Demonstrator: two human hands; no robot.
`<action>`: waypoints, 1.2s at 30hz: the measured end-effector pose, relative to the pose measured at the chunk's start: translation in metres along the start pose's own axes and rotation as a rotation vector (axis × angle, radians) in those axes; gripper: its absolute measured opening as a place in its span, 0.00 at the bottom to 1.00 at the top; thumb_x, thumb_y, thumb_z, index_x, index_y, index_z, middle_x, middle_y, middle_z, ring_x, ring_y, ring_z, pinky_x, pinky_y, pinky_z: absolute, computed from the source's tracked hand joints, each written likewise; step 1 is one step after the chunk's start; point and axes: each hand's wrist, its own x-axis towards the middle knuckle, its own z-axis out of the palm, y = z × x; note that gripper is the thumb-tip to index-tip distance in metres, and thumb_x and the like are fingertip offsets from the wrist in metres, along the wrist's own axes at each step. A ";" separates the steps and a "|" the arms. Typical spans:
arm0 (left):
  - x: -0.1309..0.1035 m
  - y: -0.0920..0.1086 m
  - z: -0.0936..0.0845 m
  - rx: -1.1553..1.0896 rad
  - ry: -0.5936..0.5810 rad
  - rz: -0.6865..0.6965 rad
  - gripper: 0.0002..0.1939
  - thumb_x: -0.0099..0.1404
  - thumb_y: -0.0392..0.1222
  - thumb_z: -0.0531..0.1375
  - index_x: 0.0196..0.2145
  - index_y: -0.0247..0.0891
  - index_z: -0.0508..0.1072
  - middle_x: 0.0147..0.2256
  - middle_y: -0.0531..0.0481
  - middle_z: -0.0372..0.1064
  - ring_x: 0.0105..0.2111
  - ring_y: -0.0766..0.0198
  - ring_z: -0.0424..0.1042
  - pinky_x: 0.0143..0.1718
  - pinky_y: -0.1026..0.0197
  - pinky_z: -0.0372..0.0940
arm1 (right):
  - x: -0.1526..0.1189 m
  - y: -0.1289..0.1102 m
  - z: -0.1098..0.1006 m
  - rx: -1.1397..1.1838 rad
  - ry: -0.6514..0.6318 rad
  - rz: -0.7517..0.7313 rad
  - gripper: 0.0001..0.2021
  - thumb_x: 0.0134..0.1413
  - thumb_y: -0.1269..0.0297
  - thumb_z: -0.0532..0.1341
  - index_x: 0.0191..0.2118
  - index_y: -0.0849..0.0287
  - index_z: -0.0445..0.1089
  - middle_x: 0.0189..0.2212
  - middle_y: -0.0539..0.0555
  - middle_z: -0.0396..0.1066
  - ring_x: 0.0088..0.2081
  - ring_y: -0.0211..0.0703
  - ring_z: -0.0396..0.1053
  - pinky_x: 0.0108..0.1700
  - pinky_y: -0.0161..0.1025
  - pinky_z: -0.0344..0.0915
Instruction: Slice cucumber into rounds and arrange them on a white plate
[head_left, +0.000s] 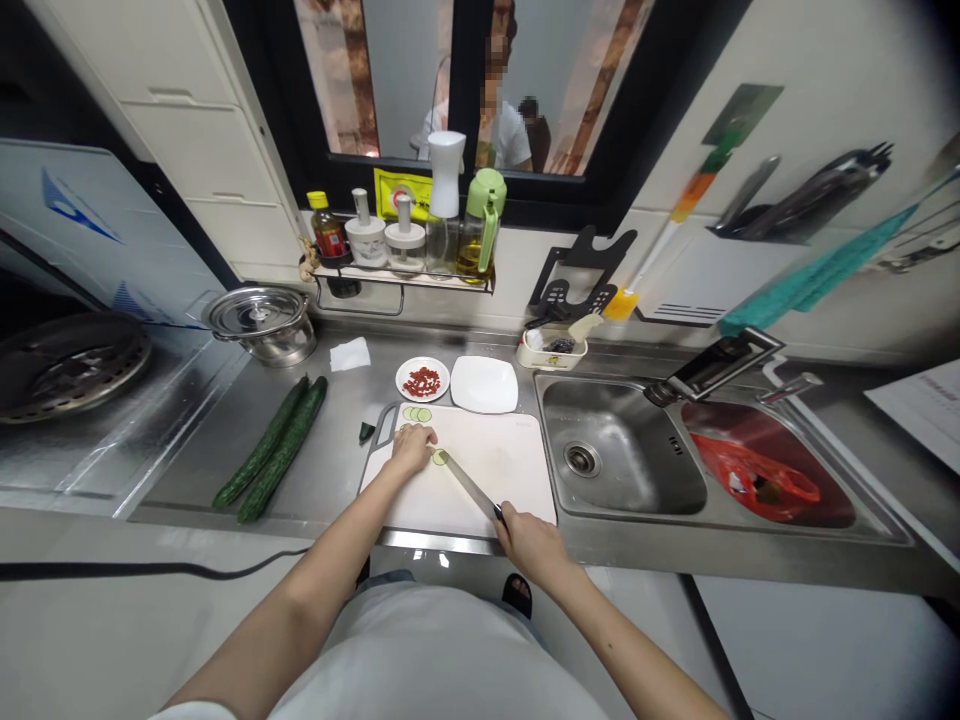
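With the right hand (529, 543) grasping the knife (469, 482) beside the cucumber slice (439, 457) left of centre on the cutting board (517, 455), the left hand (412, 448), its hold unclear, best keeps fingertips tucked.

No lettering can be read. Small print on the red label of the yellow-capped bottle (330, 237), the yellow packet (390, 192) and the white sheet (930, 405) at right is illegible, as is a faint mark on the cutting board (514, 470). Blue wordless shapes stand on the pale panel (97, 235).
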 end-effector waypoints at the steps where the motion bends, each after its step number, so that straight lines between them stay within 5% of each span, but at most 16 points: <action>1: 0.000 0.000 0.000 0.001 0.000 -0.001 0.09 0.57 0.38 0.60 0.38 0.43 0.74 0.42 0.48 0.71 0.47 0.55 0.63 0.47 0.57 0.56 | 0.001 0.000 0.000 0.002 -0.001 -0.005 0.14 0.62 0.61 0.45 0.48 0.58 0.61 0.40 0.60 0.73 0.42 0.50 0.71 0.37 0.40 0.60; 36: 0.001 0.000 0.000 -0.001 -0.013 -0.016 0.09 0.56 0.39 0.61 0.37 0.44 0.74 0.41 0.49 0.71 0.47 0.56 0.63 0.48 0.56 0.56 | 0.005 -0.007 -0.006 0.007 -0.005 -0.008 0.13 0.62 0.61 0.46 0.48 0.59 0.60 0.39 0.61 0.73 0.42 0.49 0.71 0.37 0.39 0.60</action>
